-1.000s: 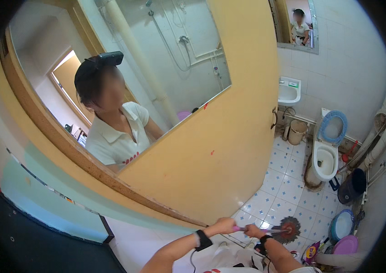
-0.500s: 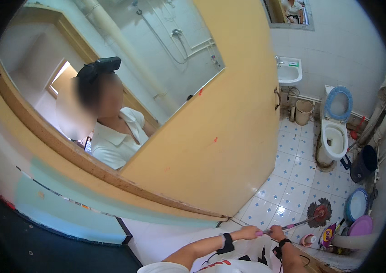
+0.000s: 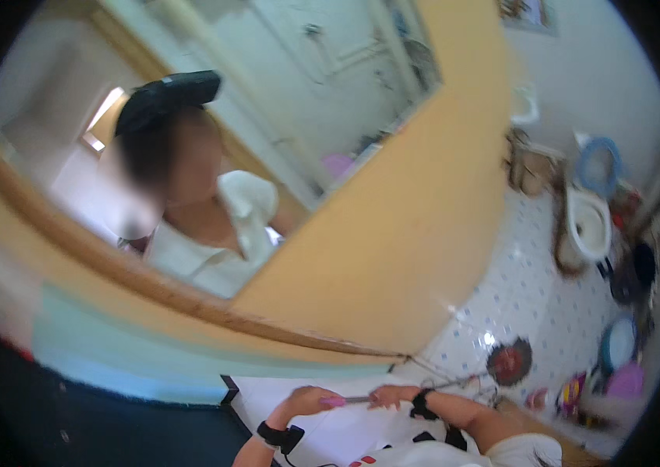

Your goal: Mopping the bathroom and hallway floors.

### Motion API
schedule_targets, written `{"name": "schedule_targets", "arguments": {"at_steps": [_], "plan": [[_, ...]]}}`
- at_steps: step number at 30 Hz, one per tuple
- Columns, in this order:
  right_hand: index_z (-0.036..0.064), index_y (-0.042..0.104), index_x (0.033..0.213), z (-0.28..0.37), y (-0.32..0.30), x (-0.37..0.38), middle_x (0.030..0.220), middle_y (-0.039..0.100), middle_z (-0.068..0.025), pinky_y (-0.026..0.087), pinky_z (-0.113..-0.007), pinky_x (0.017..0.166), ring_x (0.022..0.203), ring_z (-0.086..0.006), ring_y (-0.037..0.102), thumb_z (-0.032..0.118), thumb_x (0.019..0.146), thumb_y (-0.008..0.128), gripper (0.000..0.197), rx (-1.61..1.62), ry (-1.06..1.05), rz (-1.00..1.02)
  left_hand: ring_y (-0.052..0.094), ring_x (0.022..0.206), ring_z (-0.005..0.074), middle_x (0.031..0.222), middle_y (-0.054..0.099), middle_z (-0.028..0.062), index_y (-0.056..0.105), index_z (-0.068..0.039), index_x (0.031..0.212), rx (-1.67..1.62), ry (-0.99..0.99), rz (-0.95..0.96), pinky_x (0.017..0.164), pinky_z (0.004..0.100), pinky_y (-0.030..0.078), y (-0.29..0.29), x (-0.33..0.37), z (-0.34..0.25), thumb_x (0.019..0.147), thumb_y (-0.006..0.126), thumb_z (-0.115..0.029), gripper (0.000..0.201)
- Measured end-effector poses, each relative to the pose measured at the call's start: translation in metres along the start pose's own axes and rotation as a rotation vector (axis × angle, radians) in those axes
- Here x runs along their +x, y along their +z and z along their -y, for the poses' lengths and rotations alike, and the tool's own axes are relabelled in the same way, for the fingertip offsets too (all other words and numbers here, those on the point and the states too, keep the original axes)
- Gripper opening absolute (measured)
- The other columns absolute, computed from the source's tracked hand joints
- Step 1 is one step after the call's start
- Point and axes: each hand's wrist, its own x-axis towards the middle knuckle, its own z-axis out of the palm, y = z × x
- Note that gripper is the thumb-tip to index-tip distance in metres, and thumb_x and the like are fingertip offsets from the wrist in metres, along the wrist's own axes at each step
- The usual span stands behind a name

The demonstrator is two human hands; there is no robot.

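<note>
A long-handled mop lies slanted across the doorway in my hands. Its round head point(image 3: 510, 363), dark fringe about a red centre, rests on the tiled floor. My left hand point(image 3: 310, 401) is wrapped round the pink end of the mop handle point(image 3: 357, 399). Farther down the same pole, my right hand point(image 3: 394, 395) grips it too. Black bands circle both wrists. The picture is smeared by motion, so single fingers are hard to make out.
A yellow door point(image 3: 392, 288) with a mirror stands at the left. Inside are a toilet point(image 3: 587, 226), a brown bin point(image 3: 535, 173), a dark bucket point(image 3: 632, 272), a blue basin point(image 3: 618, 342) and a pink basin point(image 3: 624, 381). A dark mat-like surface point(image 3: 112, 420) lies lower left.
Both hands have moved left with the mop, drawing its head leftward and nearer across the tiles. The view has shifted too. Both hands keep hold of the handle.
</note>
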Motion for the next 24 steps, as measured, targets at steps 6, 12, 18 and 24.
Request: {"name": "schedule_targets", "arguments": {"at_steps": [6, 12, 18, 24], "plan": [[0.0051, 0.056, 0.076, -0.048, -0.024, -0.021, 0.070, 0.056, -0.0134, 0.046, -0.036, 0.047, 0.066, -0.0277, 0.056, 0.014, 0.063, 0.048, 0.018, -0.096, 0.032, -0.605, 0.056, 0.074, 0.0236, 0.084, 0.058, 0.0070, 0.057, -0.020, 0.093, 0.020, -0.065, 0.074, 0.065, 0.0299, 0.044, -0.001, 0.076, -0.021, 0.067, 0.058, -0.027, 0.027], [0.0048, 0.057, 0.073, -0.157, -0.014, -0.106, 0.072, 0.056, -0.0159, 0.044, -0.039, 0.060, 0.071, -0.0306, 0.055, 0.012, 0.062, 0.049, 0.016, -0.103, 0.204, -0.877, 0.055, 0.076, 0.0284, 0.083, 0.057, 0.0156, 0.055, -0.013, 0.098, -0.010, 0.133, 0.040, 0.065, 0.0328, 0.043, 0.069, 0.174, -0.098, 0.068, 0.056, -0.026, 0.032], [0.0032, 0.055, 0.080, -0.243, 0.017, -0.179, 0.085, 0.054, -0.0140, 0.044, -0.038, 0.066, 0.084, -0.0298, 0.050, 0.011, 0.066, 0.051, 0.017, 0.009, 0.570, -1.110, 0.054, 0.074, 0.0321, 0.079, 0.056, 0.0163, 0.048, -0.015, 0.105, 0.108, 0.323, 0.157, 0.062, 0.0387, 0.042, 0.137, 0.242, -0.184, 0.070, 0.052, -0.027, 0.036], [0.0030, 0.054, 0.080, -0.284, 0.025, -0.202, 0.083, 0.053, -0.0131, 0.043, -0.038, 0.069, 0.088, -0.0276, 0.047, 0.009, 0.065, 0.053, 0.017, -0.063, 0.581, -1.218, 0.054, 0.070, 0.0331, 0.076, 0.056, 0.0170, 0.046, -0.017, 0.106, 0.164, 0.364, 0.123, 0.059, 0.0402, 0.042, 0.151, 0.257, -0.219, 0.072, 0.050, -0.027, 0.036]]}}
